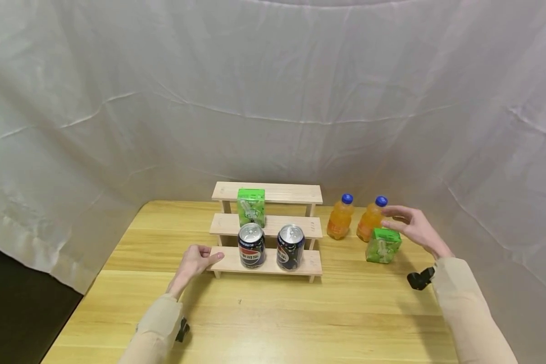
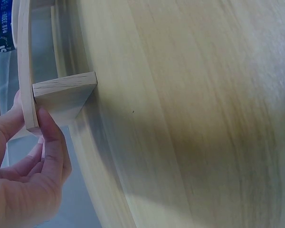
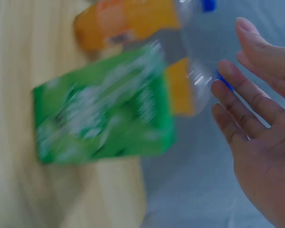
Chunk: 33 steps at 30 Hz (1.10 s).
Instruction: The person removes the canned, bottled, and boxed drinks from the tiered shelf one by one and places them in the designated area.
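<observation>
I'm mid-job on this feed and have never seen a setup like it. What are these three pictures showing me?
There is no machine here: you see a person's two bare hands. The wide picture comes from a camera on their head, looking forward and down. The other two come from cameras on the left and right wrists.

On the table stands a three-tier wooden rack. Its middle shelf holds a green carton; its lowest holds two dark cans. To the right, on the table, are two orange bottles and another green carton.

The left hand pinches the lowest shelf's left end. The right hand, beside the carton on the table, holds nothing.
</observation>
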Each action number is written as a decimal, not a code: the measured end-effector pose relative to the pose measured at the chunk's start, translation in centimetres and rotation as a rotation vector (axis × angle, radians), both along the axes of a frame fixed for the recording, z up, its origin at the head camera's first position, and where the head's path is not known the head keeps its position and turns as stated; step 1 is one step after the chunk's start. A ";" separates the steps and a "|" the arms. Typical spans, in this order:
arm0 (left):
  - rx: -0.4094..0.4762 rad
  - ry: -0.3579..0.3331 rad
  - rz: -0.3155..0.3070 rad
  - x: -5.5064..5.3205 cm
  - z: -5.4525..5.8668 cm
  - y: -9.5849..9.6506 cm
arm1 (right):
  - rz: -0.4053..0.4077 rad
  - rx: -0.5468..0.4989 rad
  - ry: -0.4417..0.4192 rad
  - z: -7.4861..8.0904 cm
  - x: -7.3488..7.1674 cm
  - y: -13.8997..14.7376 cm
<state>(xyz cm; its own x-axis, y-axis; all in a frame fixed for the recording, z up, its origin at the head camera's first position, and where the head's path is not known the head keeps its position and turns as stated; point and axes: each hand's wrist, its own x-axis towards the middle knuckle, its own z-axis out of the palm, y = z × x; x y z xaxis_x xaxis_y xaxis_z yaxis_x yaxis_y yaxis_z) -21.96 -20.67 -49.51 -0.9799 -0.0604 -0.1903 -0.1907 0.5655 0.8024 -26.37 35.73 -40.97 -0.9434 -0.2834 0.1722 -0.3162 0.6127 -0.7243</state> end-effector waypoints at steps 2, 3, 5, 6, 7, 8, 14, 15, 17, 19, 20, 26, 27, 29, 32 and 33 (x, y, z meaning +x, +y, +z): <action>-0.005 0.001 0.000 0.0 0.0 0.0 | -0.002 -0.017 0.033 1.0 -0.3 -0.9; -0.010 0.002 0.000 0.0 0.0 0.0 | 0.003 -0.024 0.043 1.4 -0.4 -1.4; -0.016 0.003 0.000 -0.1 0.1 0.1 | 0.015 -0.042 0.055 2.4 -0.6 -2.6; -0.022 0.006 -0.001 -0.1 0.0 0.1 | 0.022 -0.045 0.059 2.9 -0.7 -3.3; -0.023 0.005 -0.002 -0.1 0.0 0.1 | 0.034 -0.051 0.063 3.4 -0.8 -4.0; -0.023 0.004 -0.003 -0.1 0.0 0.1 | 0.050 -0.061 0.061 3.8 -0.9 -4.8; -0.029 -0.003 0.002 -0.1 -0.1 0.0 | 0.112 -0.076 0.015 6.1 -1.9 -10.1; -0.030 -0.004 0.003 -0.1 0.0 0.0 | 0.121 -0.071 0.008 6.4 -2.1 -11.1; -0.029 -0.007 0.000 0.0 0.0 0.0 | 0.151 -0.067 0.004 7.0 -2.6 -13.0; -0.022 -0.015 -0.002 0.0 0.1 -0.1 | 0.185 -0.066 0.002 7.4 -3.0 -14.9; -0.019 -0.016 0.002 0.1 0.1 -0.1 | 0.203 -0.064 0.004 7.6 -3.1 -15.9; -0.018 -0.022 -0.003 0.1 0.2 -0.1 | 0.285 -0.051 0.027 7.6 -4.0 -21.3; -0.022 -0.020 -0.004 0.1 0.2 -0.1 | 0.294 -0.049 0.022 7.4 -4.1 -22.1; -0.026 -0.018 -0.002 0.0 0.2 -0.2 | 0.313 -0.043 0.013 7.1 -4.4 -23.6; -0.033 -0.014 0.001 0.0 0.2 -0.3 | 0.334 -0.038 -0.017 6.6 -4.7 -25.7; -0.034 -0.012 0.001 0.0 0.2 -0.3 | 0.342 -0.036 -0.025 6.5 -4.8 -26.3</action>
